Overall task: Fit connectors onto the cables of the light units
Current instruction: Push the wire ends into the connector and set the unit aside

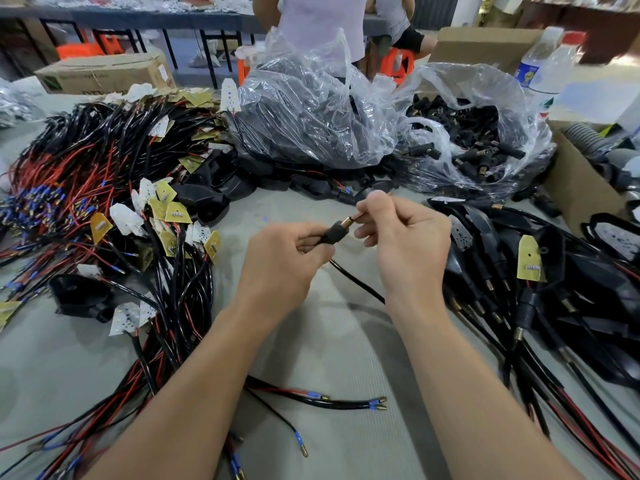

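left hand grips black connector over table | right hand pinches brass cable tip at its mouth | bottle label, box print: unreadable

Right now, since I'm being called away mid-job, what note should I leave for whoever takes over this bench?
Left hand grips a black connector, its cable trailing to the table.
Right hand pinches a brass tip at the connector's mouth; seating unclear.
Spare connectors: open bag, far right.
Done: fitted units, it seems, piled on the right.
To do: the big wire pile on the left.
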`<move>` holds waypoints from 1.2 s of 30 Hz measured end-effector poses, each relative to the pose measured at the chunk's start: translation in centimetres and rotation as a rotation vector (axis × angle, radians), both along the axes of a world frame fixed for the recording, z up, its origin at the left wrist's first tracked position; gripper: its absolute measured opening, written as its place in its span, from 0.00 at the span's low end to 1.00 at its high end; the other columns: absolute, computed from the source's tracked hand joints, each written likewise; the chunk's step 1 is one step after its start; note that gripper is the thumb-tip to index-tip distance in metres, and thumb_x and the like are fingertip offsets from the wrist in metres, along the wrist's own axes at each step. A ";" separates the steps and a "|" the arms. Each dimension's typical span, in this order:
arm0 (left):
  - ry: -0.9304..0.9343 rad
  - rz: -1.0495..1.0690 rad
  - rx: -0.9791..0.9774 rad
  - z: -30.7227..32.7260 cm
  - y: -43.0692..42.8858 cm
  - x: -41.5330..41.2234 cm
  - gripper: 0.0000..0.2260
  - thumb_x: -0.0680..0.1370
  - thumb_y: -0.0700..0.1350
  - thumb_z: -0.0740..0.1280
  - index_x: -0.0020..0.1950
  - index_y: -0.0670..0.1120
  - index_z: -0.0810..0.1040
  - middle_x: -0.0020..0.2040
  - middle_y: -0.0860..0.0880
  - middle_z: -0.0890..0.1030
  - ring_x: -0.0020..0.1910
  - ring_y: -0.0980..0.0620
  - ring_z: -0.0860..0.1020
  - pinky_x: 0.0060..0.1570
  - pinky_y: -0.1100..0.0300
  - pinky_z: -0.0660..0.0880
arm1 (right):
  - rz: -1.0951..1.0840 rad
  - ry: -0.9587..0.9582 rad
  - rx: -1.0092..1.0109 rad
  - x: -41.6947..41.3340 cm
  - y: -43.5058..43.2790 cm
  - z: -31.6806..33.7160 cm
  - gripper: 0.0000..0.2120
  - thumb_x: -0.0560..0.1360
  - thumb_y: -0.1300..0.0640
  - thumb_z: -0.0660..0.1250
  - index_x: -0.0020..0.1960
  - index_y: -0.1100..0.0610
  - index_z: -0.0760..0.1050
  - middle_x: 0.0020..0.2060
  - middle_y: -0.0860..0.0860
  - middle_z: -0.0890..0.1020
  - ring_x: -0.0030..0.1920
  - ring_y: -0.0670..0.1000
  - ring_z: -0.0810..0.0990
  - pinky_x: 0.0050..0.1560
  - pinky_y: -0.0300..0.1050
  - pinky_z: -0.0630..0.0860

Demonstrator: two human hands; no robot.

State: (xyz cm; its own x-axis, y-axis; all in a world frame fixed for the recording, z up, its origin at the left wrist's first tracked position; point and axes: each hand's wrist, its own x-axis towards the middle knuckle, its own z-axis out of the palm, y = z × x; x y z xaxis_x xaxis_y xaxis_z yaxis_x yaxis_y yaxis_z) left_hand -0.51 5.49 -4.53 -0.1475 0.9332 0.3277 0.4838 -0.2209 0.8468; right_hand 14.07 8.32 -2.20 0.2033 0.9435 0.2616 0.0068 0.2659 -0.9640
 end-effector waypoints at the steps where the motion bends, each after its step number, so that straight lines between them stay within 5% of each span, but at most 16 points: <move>1: -0.022 -0.013 0.003 0.0 0.0 0.1 0.19 0.73 0.44 0.73 0.47 0.72 0.82 0.42 0.68 0.84 0.45 0.67 0.83 0.48 0.72 0.77 | 0.010 0.068 0.003 0.0 0.0 0.2 0.12 0.78 0.53 0.69 0.37 0.54 0.85 0.31 0.53 0.85 0.32 0.52 0.83 0.35 0.48 0.79; 6: -0.203 -0.033 -0.072 -0.5 0.7 0.1 0.18 0.75 0.42 0.73 0.47 0.68 0.85 0.43 0.59 0.87 0.47 0.60 0.85 0.54 0.60 0.79 | 0.197 0.360 -0.153 -0.1 0.2 0.2 0.20 0.83 0.49 0.63 0.45 0.61 0.84 0.39 0.58 0.87 0.37 0.53 0.84 0.39 0.44 0.83; 10: -0.462 -0.278 -0.168 0.3 0.9 -0.6 0.13 0.78 0.31 0.68 0.52 0.48 0.84 0.46 0.49 0.88 0.45 0.55 0.84 0.50 0.62 0.80 | 0.216 0.085 -0.399 0.2 1.3 -0.4 0.11 0.79 0.55 0.67 0.45 0.62 0.84 0.39 0.55 0.86 0.43 0.55 0.82 0.50 0.50 0.80; 13: -0.528 -0.462 -0.165 0.7 0.4 -0.7 0.09 0.76 0.35 0.69 0.54 0.42 0.83 0.47 0.46 0.86 0.46 0.52 0.84 0.51 0.61 0.80 | 0.475 0.053 -0.594 0.0 0.9 -0.2 0.11 0.74 0.52 0.70 0.37 0.56 0.85 0.30 0.51 0.79 0.34 0.51 0.80 0.41 0.48 0.79; 16: -0.544 -0.520 -0.152 1.1 0.1 -0.6 0.09 0.74 0.37 0.68 0.53 0.39 0.82 0.46 0.47 0.85 0.47 0.51 0.82 0.53 0.61 0.79 | 0.564 0.225 -0.561 0.0 0.9 0.0 0.14 0.78 0.56 0.69 0.34 0.54 0.83 0.28 0.49 0.75 0.29 0.47 0.76 0.40 0.45 0.78; 20: -0.496 -0.370 -0.153 0.9 0.3 0.1 0.10 0.77 0.32 0.67 0.57 0.36 0.82 0.55 0.45 0.86 0.57 0.53 0.82 0.61 0.63 0.75 | 0.397 0.417 -0.453 0.2 1.1 0.1 0.11 0.81 0.63 0.64 0.46 0.54 0.83 0.34 0.50 0.84 0.32 0.45 0.78 0.41 0.39 0.75; 26: -0.713 -0.177 -0.347 0.3 0.7 0.4 0.09 0.83 0.38 0.63 0.50 0.47 0.83 0.43 0.52 0.86 0.39 0.59 0.84 0.39 0.67 0.76 | 0.145 0.074 -0.156 0.7 1.3 -0.5 0.17 0.76 0.72 0.66 0.49 0.51 0.84 0.36 0.48 0.86 0.36 0.41 0.79 0.42 0.34 0.75; 28: -0.760 -0.152 -0.358 0.4 0.8 0.4 0.08 0.83 0.40 0.63 0.50 0.47 0.82 0.41 0.52 0.86 0.39 0.58 0.85 0.38 0.67 0.79 | 0.104 -0.144 -0.078 0.7 1.3 -0.9 0.16 0.76 0.69 0.67 0.45 0.49 0.86 0.38 0.46 0.87 0.40 0.40 0.83 0.47 0.35 0.76; 30: -0.815 -0.136 -0.358 0.5 0.8 0.4 0.07 0.83 0.40 0.64 0.51 0.47 0.82 0.41 0.52 0.86 0.38 0.58 0.85 0.38 0.67 0.79 | 0.121 -0.364 -0.049 0.7 0.9 -1.0 0.11 0.76 0.60 0.68 0.44 0.46 0.87 0.37 0.42 0.86 0.39 0.40 0.82 0.41 0.31 0.73; 33: -0.906 -0.106 -0.361 0.5 0.7 0.0 0.06 0.83 0.41 0.65 0.50 0.47 0.82 0.41 0.51 0.87 0.39 0.57 0.86 0.36 0.67 0.79 | 0.201 -0.462 -0.071 0.7 0.6 -1.0 0.12 0.73 0.46 0.64 0.40 0.48 0.84 0.32 0.48 0.82 0.33 0.47 0.77 0.36 0.41 0.74; 36: -0.950 -0.094 -0.358 0.6 0.7 -0.2 0.06 0.83 0.41 0.65 0.50 0.47 0.82 0.41 0.51 0.87 0.41 0.57 0.86 0.37 0.67 0.79 | 0.262 -0.416 -0.113 0.7 0.4 -0.5 0.17 0.73 0.42 0.61 0.38 0.51 0.83 0.38 0.59 0.83 0.43 0.59 0.81 0.49 0.59 0.79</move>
